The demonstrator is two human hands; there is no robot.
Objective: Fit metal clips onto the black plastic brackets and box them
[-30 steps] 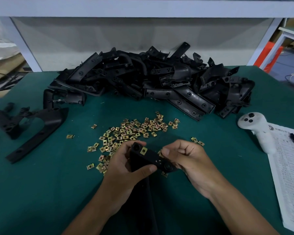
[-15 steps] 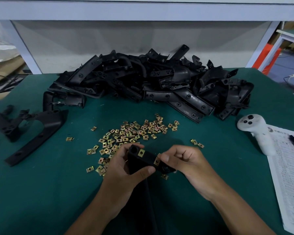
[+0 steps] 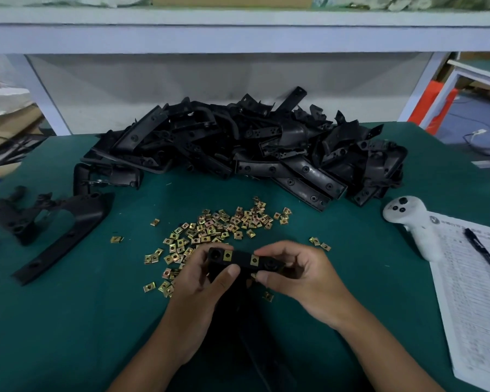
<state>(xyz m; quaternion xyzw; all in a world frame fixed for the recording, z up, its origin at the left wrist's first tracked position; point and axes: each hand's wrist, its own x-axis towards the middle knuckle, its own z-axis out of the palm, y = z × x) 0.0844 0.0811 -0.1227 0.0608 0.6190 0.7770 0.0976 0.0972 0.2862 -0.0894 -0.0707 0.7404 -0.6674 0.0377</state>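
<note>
A black plastic bracket point(image 3: 240, 259) is held between both hands above the green table, its long body running down toward me. My left hand point(image 3: 203, 281) grips its left end, thumb across the front. My right hand point(image 3: 297, 274) holds the right end, fingers curled over the top edge. Two brass clips sit on the bracket's top strip, one clip point(image 3: 227, 255) near the left end and a second clip point(image 3: 254, 260) right by my right fingertips. Loose brass clips point(image 3: 218, 226) lie scattered just beyond my hands. A large heap of black brackets point(image 3: 246, 148) fills the back of the table.
Two black brackets point(image 3: 60, 222) lie at the left edge. A white handheld controller point(image 3: 413, 222) stands at the right beside a printed sheet point(image 3: 475, 292) with a black pen point(image 3: 484, 253). A white shelf frame point(image 3: 238, 35) spans above the table's rear.
A second brass clip now sits on the bracket near my right fingers; one second ago only the left clip showed. Both hands stayed in place with the bracket.
</note>
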